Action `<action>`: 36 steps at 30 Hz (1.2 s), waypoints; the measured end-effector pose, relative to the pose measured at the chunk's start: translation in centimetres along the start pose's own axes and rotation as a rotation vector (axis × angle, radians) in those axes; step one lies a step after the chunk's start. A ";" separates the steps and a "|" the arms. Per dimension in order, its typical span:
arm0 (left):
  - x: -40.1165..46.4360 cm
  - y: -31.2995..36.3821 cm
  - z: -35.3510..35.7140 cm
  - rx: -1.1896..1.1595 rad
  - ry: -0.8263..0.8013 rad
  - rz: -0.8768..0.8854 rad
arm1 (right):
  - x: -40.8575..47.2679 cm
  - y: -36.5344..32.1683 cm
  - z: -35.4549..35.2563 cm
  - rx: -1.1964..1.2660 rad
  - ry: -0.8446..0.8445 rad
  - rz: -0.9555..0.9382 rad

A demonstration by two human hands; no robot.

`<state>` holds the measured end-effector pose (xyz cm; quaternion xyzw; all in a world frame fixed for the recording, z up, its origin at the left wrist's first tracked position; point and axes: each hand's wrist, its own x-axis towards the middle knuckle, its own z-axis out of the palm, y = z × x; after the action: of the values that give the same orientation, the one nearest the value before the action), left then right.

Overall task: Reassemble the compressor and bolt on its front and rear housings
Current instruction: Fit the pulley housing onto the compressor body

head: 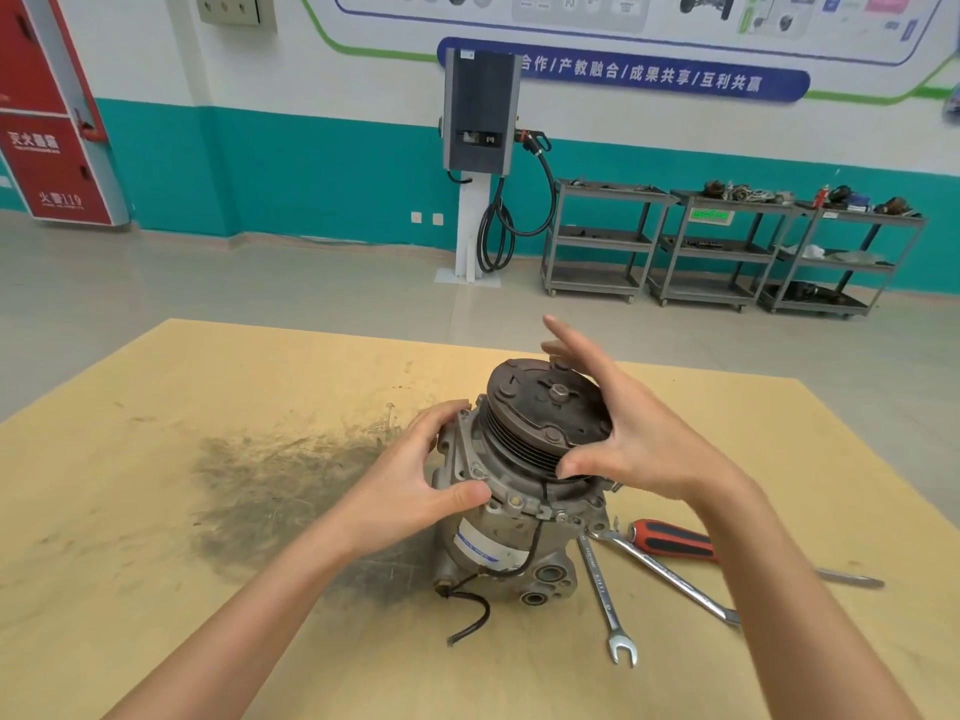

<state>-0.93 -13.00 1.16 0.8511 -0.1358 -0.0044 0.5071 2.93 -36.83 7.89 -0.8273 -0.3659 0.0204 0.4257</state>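
A grey metal compressor stands tilted on the wooden table, with its dark grooved pulley and clutch plate on top. My left hand grips the front housing flange on its left side, fingers curled over the rim and thumb on the near edge. My right hand spans the pulley from the right: the thumb hooks the near rim, the fingers reach the far rim, and the index finger sticks up. A black wire hangs from the body onto the table.
Two combination wrenches and a red-handled screwdriver lie just right of the compressor. A dark greasy smear covers the table to the left. Grey shelf carts and a wall charger stand beyond the table.
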 end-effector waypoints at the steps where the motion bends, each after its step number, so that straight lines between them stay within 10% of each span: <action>1: 0.0 0.0 0.1 -0.013 0.008 0.004 | -0.2 0.1 0.3 0.047 0.040 0.001; 15: 0.5 -0.9 0.9 0.077 0.093 0.079 | 6.8 -7.0 -5.3 -0.811 -0.754 0.109; 36: 1.3 -2.4 2.7 -0.071 0.320 0.253 | 5.2 -3.8 -2.9 -0.834 -0.532 -0.155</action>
<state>0.44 -14.56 -2.04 0.7988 -0.1590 0.1895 0.5484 5.47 -34.17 13.91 -0.8637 -0.4990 0.0510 -0.0489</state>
